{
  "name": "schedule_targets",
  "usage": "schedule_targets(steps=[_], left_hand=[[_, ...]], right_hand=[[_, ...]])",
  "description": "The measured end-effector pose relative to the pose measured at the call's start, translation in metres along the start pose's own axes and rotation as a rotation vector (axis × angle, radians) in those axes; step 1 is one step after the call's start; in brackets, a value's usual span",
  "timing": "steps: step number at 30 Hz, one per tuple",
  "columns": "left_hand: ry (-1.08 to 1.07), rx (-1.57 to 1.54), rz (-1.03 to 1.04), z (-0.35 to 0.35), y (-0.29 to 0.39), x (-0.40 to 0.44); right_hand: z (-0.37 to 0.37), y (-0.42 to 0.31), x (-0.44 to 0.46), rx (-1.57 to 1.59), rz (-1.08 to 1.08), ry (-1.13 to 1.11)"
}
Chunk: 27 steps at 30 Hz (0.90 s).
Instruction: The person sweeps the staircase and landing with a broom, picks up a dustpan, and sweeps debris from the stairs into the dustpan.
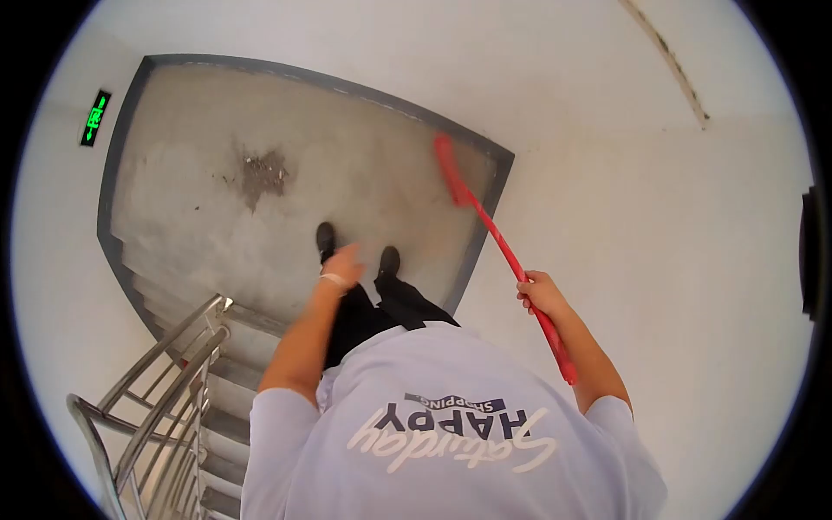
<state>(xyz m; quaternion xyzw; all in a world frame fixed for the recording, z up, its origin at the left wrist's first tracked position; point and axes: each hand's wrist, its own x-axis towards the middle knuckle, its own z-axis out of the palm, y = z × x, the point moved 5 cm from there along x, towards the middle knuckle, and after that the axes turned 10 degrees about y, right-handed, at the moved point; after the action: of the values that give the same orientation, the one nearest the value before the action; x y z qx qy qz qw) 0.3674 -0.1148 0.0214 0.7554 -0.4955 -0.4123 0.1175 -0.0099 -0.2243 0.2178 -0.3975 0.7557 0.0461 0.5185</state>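
Tubular metal railing flanks concrete steps; crumbly debris dots the stained floor. The right hand has its grip curled round a slim red broom, its head near grey skirting; the left hand blurs, its grip unclear.

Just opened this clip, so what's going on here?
On a grey concrete stair landing, the person's right hand grips a long red broom-like tool, fingers around its stick. The tool's blurred red head is near the corner, by the dark grey border; whether it touches the floor is unclear. The left hand, also blurred, is by the black trousers with nothing visible in it. A dark patch of dirt with pale bits lies apart from the tool.
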Motion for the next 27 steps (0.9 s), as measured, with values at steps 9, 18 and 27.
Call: schedule_targets(steps=[9, 18, 27], left_hand=[[0.424, -0.622, -0.908, -0.053, -0.3, -0.182], [0.113, -0.432, -0.703, -0.016, -0.334, -0.231], [0.418, -0.879, -0.879, -0.1, -0.373, -0.228]], right_hand=[[0.118, -0.05, 0.184, -0.81, -0.436, 0.285], [0.231, -0.119, 0.08, -0.401, -0.456, 0.186], [0.17, -0.113, 0.0, -0.203, -0.057, 0.108]])
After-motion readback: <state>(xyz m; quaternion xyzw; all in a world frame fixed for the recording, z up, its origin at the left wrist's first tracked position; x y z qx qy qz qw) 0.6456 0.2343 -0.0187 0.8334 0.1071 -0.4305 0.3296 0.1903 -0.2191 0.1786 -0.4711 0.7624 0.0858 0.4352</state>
